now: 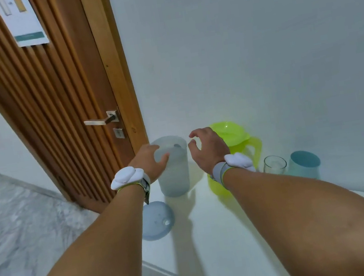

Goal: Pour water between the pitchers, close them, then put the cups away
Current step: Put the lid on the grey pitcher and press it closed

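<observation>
Grey pitcher [175, 174] stands tall with the left hand [147, 161] holding its side, and the right hand [210, 147], fingers loose and empty, is just beside it.

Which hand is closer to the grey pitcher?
Left. The left hand grips the grey pitcher near its rim; the right hand hovers just right of it, apart.

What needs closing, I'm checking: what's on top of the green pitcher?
A green lid sits on the green pitcher; the right hand hides the lid's near edge.
</observation>
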